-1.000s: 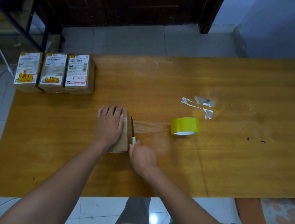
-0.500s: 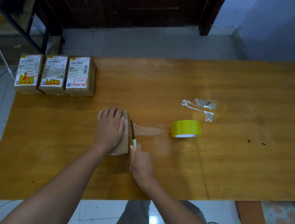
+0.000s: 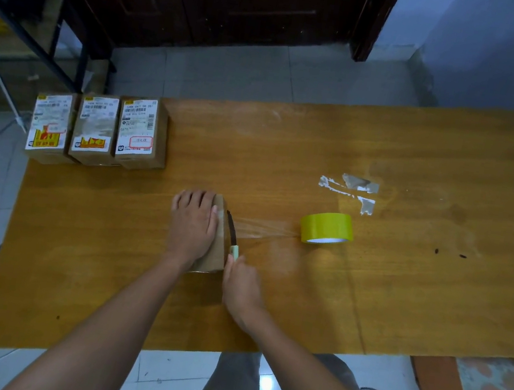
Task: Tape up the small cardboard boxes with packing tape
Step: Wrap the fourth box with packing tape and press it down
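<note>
One small brown cardboard box (image 3: 215, 248) lies near the middle of the orange wooden table (image 3: 399, 297), pinned under the flat, straight-fingered left hand (image 3: 192, 224). Clear tape stretches from its right edge to the yellow roll of packing tape (image 3: 327, 228) lying well apart. The right hand (image 3: 241, 283) curls round the pale green handle of a dark-bladed knife (image 3: 232, 236) set against the tape beside the box. Such a box probably weighs little and slides easily, so pressing its top suits it. Three labelled cardboard boxes (image 3: 98, 129) sit at the far left corner.
</note>
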